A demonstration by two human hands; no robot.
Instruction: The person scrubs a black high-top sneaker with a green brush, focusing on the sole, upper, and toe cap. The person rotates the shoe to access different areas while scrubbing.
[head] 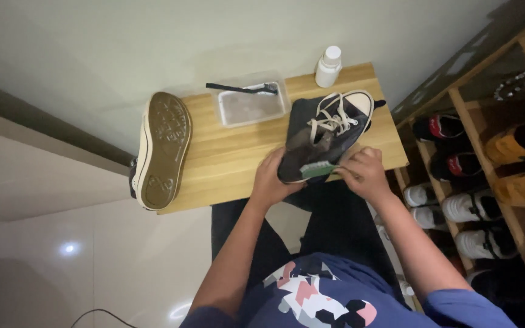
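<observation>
the step in hand looks like handling the dark sneaker [326, 136] at its heel end: it lies on the wooden table [226, 161], white toe cap pointing to about 1 o'clock, pale laces loose across the tongue. the left hand [273, 176] is closed around the heel side at 7 o'clock of the shoe, fingers curled on the canvas. the right hand [366, 173] sits at 5 o'clock of it, fingertips pinched together on the heel edge, where a small green patch shows; whether it grips a tab or an insole there i cannot tell.

judging from this, any next move calls for a firm hold by the left hand while the right works the soft heel edge, since the canvas folds easily.

a second sneaker [160, 149] lies at 9 o'clock on the table's edge, on its side, its flat brown rubber sole with moulded tread facing up. at 12 o'clock stands a clear shallow plastic tray [251, 103] of cloudy liquid, a thin dark brush [244, 88] laid over its rim. a small white bottle [328, 67] with a round cap stands at 1 o'clock. at 3 o'clock a wooden rack [457, 103] holds more shoes.
</observation>
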